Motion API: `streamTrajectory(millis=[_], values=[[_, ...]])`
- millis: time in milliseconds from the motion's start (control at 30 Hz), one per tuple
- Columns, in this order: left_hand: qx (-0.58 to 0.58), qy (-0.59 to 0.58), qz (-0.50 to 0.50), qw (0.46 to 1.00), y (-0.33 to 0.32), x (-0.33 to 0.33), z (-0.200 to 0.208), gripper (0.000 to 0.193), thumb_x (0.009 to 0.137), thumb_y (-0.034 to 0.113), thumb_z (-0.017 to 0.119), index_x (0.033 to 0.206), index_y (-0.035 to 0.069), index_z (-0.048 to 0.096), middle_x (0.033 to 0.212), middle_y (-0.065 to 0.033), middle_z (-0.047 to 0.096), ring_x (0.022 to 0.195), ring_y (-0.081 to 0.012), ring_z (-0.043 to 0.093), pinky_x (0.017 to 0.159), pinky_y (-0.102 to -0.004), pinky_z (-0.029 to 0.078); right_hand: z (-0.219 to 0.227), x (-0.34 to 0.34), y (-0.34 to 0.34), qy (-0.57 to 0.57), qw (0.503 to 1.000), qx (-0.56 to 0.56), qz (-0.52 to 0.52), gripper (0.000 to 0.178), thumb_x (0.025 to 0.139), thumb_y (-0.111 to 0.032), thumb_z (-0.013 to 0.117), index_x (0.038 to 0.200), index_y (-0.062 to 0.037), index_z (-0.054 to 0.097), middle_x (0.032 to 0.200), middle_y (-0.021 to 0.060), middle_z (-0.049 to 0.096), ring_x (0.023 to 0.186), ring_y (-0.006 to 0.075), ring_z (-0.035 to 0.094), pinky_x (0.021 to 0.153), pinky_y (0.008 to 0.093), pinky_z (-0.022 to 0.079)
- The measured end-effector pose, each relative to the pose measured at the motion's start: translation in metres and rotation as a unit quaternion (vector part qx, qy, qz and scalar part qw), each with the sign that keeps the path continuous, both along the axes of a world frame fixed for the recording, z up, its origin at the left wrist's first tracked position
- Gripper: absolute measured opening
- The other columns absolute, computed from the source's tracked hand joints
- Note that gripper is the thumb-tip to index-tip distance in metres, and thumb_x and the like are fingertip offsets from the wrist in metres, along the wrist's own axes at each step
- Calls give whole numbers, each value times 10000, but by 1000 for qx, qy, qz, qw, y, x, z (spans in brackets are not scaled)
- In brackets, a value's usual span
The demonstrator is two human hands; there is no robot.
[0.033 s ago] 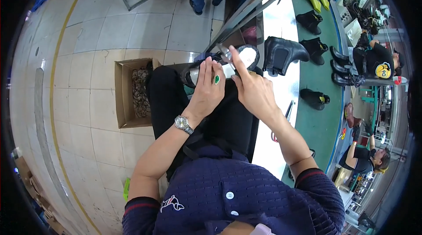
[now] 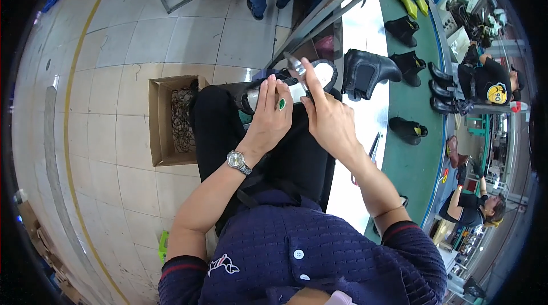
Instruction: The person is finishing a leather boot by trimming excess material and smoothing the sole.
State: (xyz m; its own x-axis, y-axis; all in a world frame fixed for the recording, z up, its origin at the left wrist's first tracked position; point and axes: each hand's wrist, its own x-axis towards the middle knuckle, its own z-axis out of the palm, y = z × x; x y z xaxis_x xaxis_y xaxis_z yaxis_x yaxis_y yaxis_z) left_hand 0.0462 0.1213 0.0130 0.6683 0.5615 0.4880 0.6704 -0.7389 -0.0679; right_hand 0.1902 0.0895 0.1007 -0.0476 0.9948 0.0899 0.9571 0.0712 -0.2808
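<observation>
one left hand (image 2: 269, 121), one right hand (image 2: 334, 125): two in all. one piece of footwear (image 2: 324, 75) and one metal tool (image 2: 295, 64) with them. one watch (image 2: 236, 159), one ring (image 2: 282, 104), two shirt buttons (image 2: 298, 254). one cardboard box (image 2: 162, 122). four black ankle boots (image 2: 368, 74) on the bench (image 2: 411, 162), three taller black boots (image 2: 442, 87) in a cluster, one brown boot (image 2: 453, 151). yellow-green shoes (image 2: 406, 2) overlap, at least two. three other people (image 2: 494, 85).

The tool (image 2: 295, 65) looks shiny metal, the boot (image 2: 368, 74) glossy, the box (image 2: 160, 121) matt cardboard.
</observation>
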Motion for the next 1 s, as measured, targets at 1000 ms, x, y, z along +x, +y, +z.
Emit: streamTrajectory(millis=[1000], values=[[-137,-106,18,985,1,-28,11,361,838,59,582,1147,-116,516,1297,-312,509,1234,-413,492,1082,-467,386,-22,-24,1,58,993,-106,-14,716,903,-130,563,1516,-112,192,676,243,626,602,421,629,570,507,486]])
